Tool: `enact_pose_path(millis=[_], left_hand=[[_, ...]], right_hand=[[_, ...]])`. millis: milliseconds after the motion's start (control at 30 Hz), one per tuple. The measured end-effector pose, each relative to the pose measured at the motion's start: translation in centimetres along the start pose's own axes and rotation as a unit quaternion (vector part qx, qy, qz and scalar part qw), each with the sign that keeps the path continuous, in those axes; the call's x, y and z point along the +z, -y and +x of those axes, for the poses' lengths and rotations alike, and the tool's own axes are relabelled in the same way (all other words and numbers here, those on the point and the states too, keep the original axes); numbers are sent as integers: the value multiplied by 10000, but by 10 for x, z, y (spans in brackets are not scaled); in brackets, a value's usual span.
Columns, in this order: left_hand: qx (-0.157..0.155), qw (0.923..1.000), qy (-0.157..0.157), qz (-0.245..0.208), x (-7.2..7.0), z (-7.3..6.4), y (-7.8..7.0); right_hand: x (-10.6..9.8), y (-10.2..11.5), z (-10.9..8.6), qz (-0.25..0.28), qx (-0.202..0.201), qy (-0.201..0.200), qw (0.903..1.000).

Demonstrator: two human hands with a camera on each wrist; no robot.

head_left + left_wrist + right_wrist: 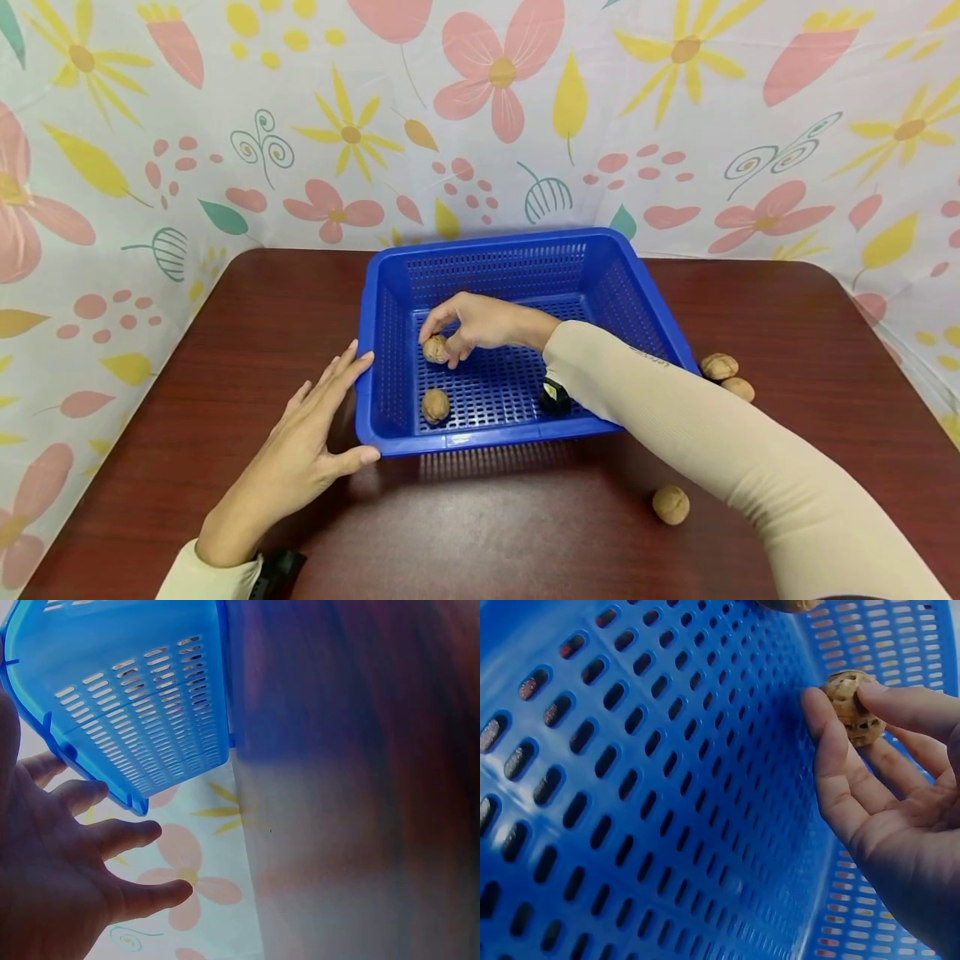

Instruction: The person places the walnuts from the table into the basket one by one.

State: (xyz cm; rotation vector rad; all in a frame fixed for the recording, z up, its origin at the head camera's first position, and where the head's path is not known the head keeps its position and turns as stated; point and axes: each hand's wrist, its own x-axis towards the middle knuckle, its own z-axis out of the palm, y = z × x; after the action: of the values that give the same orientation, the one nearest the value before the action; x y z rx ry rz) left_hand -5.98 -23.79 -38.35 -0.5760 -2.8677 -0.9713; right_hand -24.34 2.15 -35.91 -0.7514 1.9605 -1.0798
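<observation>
A blue perforated plastic basket (pixel 491 437) stands on the table in the head view. Inside it, near the left wall, my right hand (pixel 480 321) pinches a walnut (pixel 435 349) between thumb and fingers; the right wrist view shows this walnut (pixel 853 709) at the fingertips. Another walnut (pixel 436 406) lies on the basket floor, nearer the front left corner. My left hand (pixel 307 442) is at the basket's left side, fingers spread and fairly straight, fingertips right at the rim. In the left wrist view the left hand (pixel 67 855) shows beside the basket's outer wall (pixel 142 697).
Two walnuts (pixel 720 367) lie on the table just right of the basket, partly behind the right sleeve. One more walnut (pixel 671 505) sits in front of it, near the right forearm. A flower-patterned cloth (pixel 480 125) hangs behind the dark red-brown table (pixel 277 308).
</observation>
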Motion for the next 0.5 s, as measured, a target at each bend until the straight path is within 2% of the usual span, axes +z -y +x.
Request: enact_pose_path(millis=[500], left_hand=[[58, 10000, -11, 8, 0, -1, 1]], right_hand=[[8, -2, 9, -76, 113, 216, 9997]])
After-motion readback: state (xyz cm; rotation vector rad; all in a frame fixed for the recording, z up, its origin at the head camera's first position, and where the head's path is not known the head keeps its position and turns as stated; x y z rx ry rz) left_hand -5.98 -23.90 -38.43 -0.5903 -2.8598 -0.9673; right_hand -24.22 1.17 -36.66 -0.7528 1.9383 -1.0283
